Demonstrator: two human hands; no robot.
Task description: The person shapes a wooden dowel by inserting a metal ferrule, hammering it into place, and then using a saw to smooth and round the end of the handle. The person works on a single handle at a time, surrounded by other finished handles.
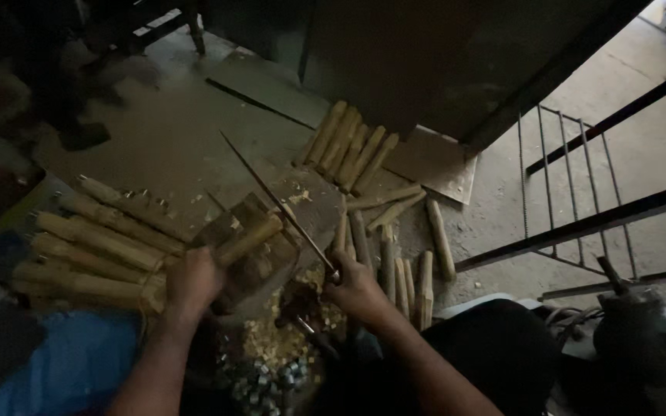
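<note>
My left hand (192, 282) grips a pale wooden stick (249, 240) and holds it slanted on a dark wooden block (234, 223). My right hand (356, 290) is closed on the handle of a long thin blade (275, 202), which rises up and to the left above the stick. Pale wood chips (275, 339) lie heaped under the block, between my arms.
A stack of long sticks (94, 243) lies at the left. Shorter cut sticks (348, 146) lean at the back and more (398, 262) lie to the right of my right hand. A metal grille (572, 200) and rails stand at the right.
</note>
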